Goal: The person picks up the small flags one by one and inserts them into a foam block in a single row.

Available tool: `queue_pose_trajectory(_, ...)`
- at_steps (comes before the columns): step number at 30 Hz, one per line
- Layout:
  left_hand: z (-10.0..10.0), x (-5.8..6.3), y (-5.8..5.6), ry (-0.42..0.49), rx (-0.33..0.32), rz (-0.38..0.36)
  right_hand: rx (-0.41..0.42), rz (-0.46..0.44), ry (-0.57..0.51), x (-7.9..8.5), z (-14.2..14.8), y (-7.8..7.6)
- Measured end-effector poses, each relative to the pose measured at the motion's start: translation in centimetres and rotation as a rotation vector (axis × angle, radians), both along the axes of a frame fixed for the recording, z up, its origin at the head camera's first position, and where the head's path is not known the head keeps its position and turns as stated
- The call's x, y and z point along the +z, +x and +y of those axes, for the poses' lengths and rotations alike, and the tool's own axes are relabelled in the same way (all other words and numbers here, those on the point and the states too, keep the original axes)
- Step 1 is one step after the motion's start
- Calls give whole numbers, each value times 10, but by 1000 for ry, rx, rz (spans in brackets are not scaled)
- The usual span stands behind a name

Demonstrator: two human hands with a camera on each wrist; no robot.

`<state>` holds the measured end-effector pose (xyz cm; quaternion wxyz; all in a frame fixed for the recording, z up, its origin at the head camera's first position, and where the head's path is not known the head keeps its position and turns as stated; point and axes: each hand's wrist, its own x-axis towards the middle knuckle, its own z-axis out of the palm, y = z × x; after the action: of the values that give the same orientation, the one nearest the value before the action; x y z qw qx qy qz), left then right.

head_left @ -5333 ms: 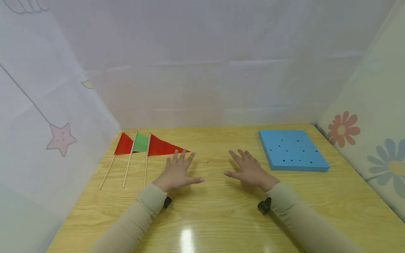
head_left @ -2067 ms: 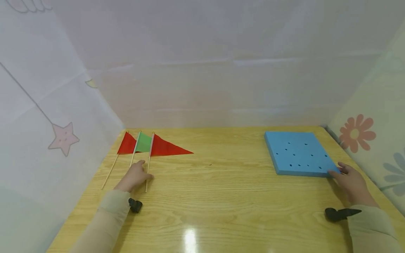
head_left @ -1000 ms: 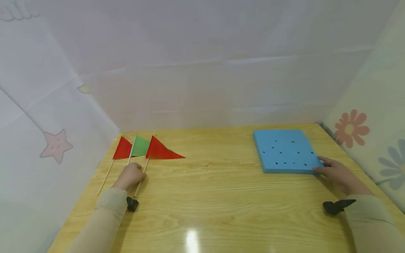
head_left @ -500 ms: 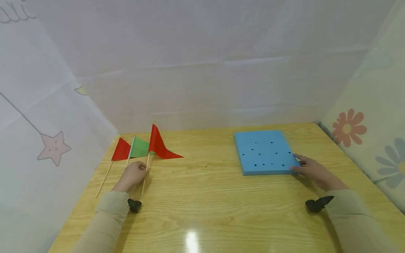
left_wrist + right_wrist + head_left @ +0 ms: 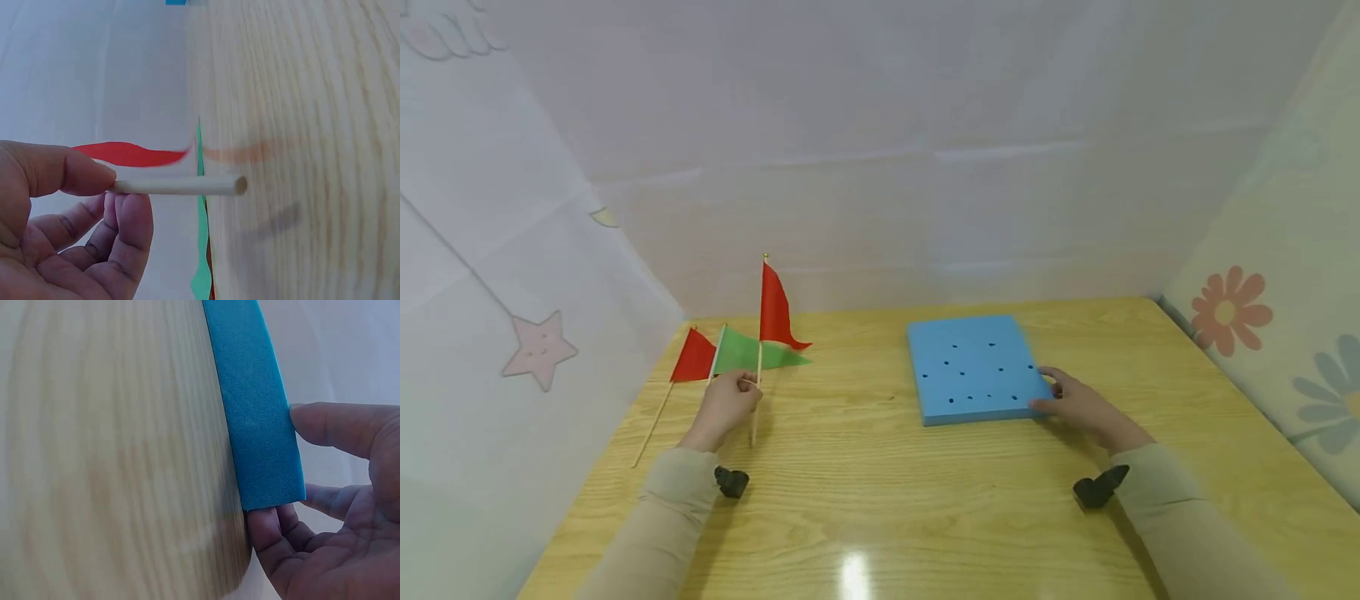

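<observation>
My left hand (image 5: 727,406) pinches the wooden stick of a red pennant flag (image 5: 773,304) between thumb and fingers. This flag stands upright, and in the left wrist view the stick's lower end (image 5: 187,185) hangs above the tabletop, its shadow apart from it. Behind the hand lies a green pennant flag (image 5: 735,351), its stick partly hidden by my fingers. Another red flag (image 5: 693,358) lies to its left. My right hand (image 5: 1086,408) grips the near right corner of a blue foam board (image 5: 977,367) with several holes; in the right wrist view the thumb touches its upper edge, fingertips against its side.
The wooden table (image 5: 880,492) runs back to a pale cloth wall (image 5: 880,208). Printed cloth also hangs along both sides, with a star (image 5: 540,350) on the left and flowers (image 5: 1225,312) on the right.
My left hand has taken hold of the rightmost red flag and raised it from lying flat to upright. My right hand has slid the blue board left, towards the middle of the table.
</observation>
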<state>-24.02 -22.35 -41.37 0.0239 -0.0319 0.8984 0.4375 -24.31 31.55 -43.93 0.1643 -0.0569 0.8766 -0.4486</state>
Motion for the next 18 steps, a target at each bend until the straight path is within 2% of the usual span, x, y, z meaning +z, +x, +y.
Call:
queue_pose_trajectory(6, 11, 4, -4, -11, 28, 41, 20, 17, 5, -5, -23, -3)
queue_pose_trajectory(12, 25, 9, -10, 60, 24, 86, 44, 33, 39, -6, -46, -8)
queue_pose_trajectory(18, 43, 16, -18, 89, 20, 160, 26, 73, 71, -5, -68, -10)
